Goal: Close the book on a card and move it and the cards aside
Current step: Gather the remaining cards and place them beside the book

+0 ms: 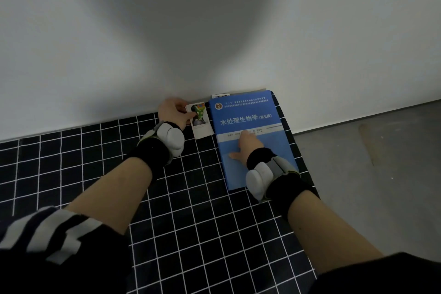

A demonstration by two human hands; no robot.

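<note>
The book (pixel 250 131) lies shut, cover up, against the wall (pixel 214 31) at the far right of the checked table (pixel 191 210), the right hand (pixel 245 145) pressing flat and unclenched on its cover, so the closing looks done (a white corner past its far edge may be the trapped card). Just left of the book, the left hand (pixel 173 114) pinches the loose cards (pixel 199 118). What remains, I judge, is finishing the shift: wall beyond the book, table edge at its right, open cloth left and nearer.

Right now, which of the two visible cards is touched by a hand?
The colourful picture card left of the closed blue book: the left hand grips it. The other card only peeks out behind the book, untouched.
</note>
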